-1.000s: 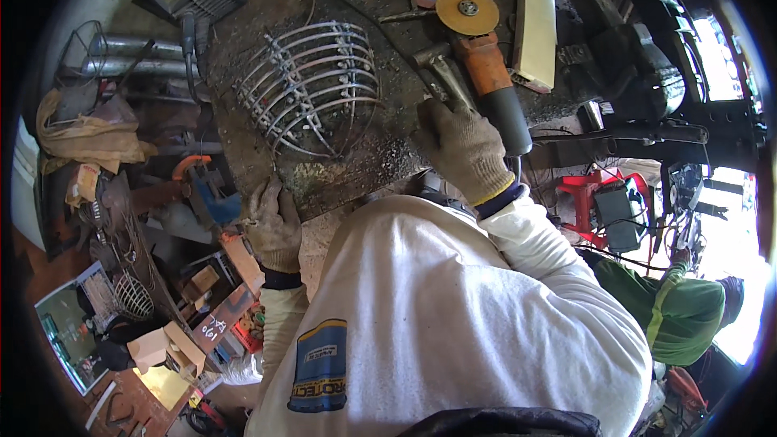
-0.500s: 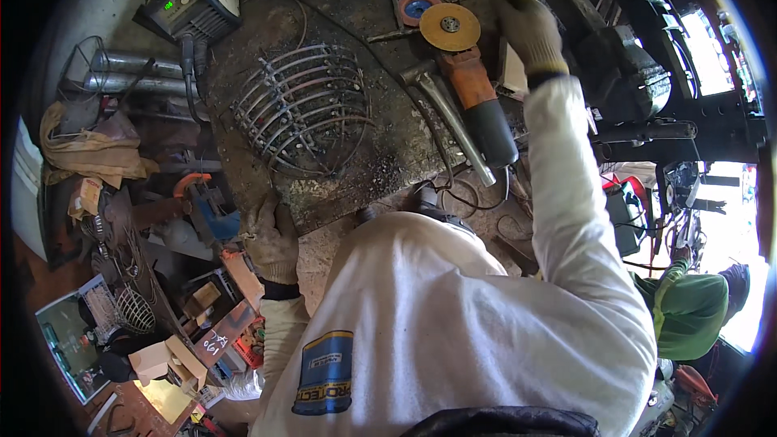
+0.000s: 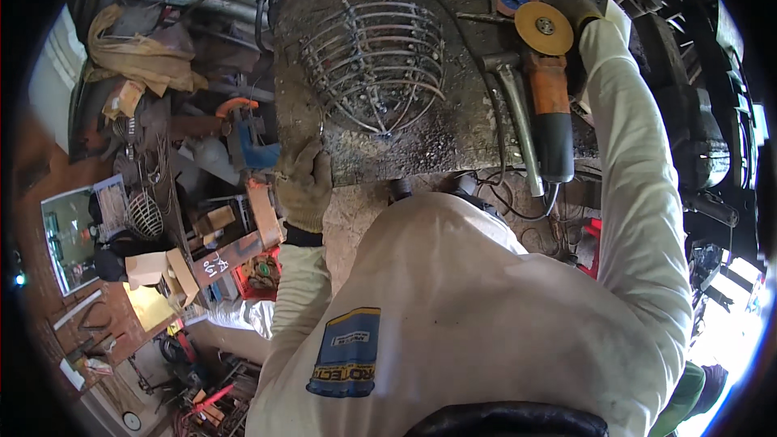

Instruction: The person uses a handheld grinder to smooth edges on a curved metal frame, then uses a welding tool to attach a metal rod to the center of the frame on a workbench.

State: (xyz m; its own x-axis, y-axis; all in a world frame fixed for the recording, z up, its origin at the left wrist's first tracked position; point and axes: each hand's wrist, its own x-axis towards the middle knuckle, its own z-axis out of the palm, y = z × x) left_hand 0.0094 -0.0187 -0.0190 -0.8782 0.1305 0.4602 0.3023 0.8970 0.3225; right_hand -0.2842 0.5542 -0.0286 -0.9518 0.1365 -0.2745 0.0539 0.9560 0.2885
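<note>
My left hand [image 3: 303, 190], in a tan work glove, is at the table's left edge with thumb and fingers apart and nothing visible in it. My right hand [image 3: 573, 14], also gloved, reaches to the far right of the table, its fingers hidden behind a yellow disc, beside a pale block [image 3: 618, 21]. That disc is fitted on an orange and black angle grinder [image 3: 551, 97], lying with its cord toward me. Left of it lies a metal tube with a crosspiece [image 3: 518, 121]. A curved cage of welded metal bars [image 3: 376, 69] rests on the table.
The dark worktable [image 3: 453, 133] is strewn with grit. A blue-centred disc [image 3: 513, 0] lies behind the grinder. A black cable crosses the tabletop. Crowded at left are a brown cloth [image 3: 133, 53], an open cardboard box [image 3: 166, 271] and a red crate [image 3: 259, 275]. Another person [image 3: 684, 400] is at lower right.
The view has shifted, so the table and tools sit farther right and higher. My right hand has gone farther behind the disc; my left hand remains by the table's left edge.
</note>
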